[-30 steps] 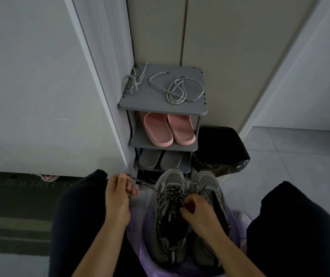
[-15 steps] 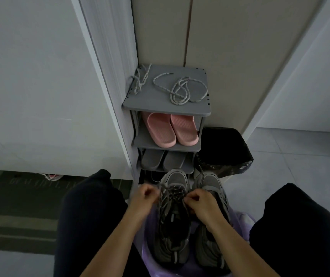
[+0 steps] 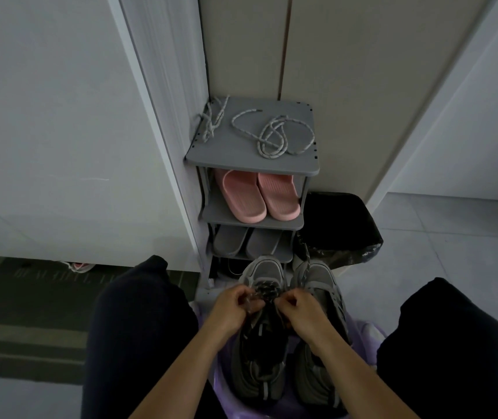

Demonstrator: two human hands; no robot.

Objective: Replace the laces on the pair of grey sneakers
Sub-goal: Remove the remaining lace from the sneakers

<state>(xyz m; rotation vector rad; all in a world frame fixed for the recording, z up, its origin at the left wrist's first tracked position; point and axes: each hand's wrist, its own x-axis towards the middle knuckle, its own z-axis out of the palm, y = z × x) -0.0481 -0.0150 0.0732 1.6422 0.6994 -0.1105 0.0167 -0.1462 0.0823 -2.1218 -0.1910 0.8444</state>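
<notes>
- The left hand (image 3: 234,308) has its fingers curled and pinches the lace (image 3: 267,290) at the left side of the eyelets.
- The right hand (image 3: 300,309) is curled in the same way and pinches the lace at the right side. The two hands are near each other, with the crossed lace between them.
- This dark, speckled lace is threaded in the front part of the first sneaker (image 3: 258,355), which points its toe away from the person.
- The second sneaker (image 3: 321,285) stands just beside it on the right. I cannot tell if it has a lace.
- Both sneakers stand on a purple bag (image 3: 362,331) between the person's knees.
- Just behind the toes is a grey rack (image 3: 250,164). Two light laces (image 3: 274,134) lie on its top shelf: one loose coil in the middle and one bundle at the back left corner.
- Pink slippers (image 3: 259,195) are on the second shelf and grey slippers (image 3: 247,241) on the shelf below.
- A black bin bag (image 3: 341,228) stands just right of the rack.
</notes>
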